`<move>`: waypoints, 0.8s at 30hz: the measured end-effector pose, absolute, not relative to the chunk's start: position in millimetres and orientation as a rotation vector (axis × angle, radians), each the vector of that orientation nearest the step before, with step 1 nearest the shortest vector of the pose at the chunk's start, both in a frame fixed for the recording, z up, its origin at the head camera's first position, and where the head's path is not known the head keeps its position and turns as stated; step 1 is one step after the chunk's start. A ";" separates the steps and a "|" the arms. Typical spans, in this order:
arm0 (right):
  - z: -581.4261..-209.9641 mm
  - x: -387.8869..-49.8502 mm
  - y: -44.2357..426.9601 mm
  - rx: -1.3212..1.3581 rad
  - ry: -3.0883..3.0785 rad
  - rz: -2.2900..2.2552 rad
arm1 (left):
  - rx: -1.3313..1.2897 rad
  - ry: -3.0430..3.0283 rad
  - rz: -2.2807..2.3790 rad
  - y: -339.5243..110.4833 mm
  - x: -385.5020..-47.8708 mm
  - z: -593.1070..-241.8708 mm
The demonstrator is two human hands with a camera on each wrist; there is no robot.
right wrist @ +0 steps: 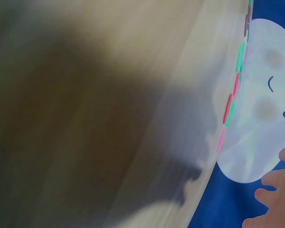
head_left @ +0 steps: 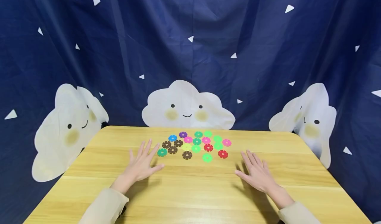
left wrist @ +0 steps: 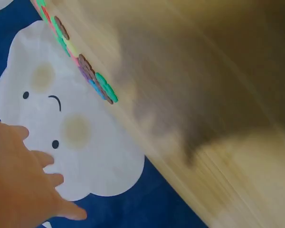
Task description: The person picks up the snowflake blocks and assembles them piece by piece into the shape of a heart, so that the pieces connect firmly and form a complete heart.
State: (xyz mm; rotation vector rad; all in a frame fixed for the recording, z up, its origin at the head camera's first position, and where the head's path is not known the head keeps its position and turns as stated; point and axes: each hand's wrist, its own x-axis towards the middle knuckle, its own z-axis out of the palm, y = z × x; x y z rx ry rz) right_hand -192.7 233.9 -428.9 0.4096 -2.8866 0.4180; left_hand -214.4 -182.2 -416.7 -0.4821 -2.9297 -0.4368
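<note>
Several flat, notched plastic discs lie in a loose cluster on the wooden table [head_left: 190,191]. Among them are a dark green disc [head_left: 162,152] at the left, a brown disc [head_left: 187,155] and a bright green disc [head_left: 207,157] at the front, and a red disc [head_left: 223,154] at the right. My left hand [head_left: 140,167], fingers spread, is held over the table left of the cluster, nearest the dark green disc. To the right of the cluster, my right hand [head_left: 258,174] hovers with fingers extended. Neither hand holds anything; both cast shadows on the wood.
A dark blue curtain [head_left: 190,58] hangs behind and beside the table, printed with white triangles and smiling clouds [head_left: 187,98]. The table's far edge meets the curtain just beyond the discs. Light sleeves [head_left: 104,205] cover both forearms.
</note>
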 end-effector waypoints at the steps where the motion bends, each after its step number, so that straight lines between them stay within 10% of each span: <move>1: -429.5 -195.3 231.5 0.420 -2.878 0.424 | -0.485 -2.953 -0.474 -182.7 -216.7 -416.3; 24: -439.6 -255.8 164.5 0.511 -2.974 1.139 | -0.480 -3.123 -0.657 -191.9 -270.1 -430.8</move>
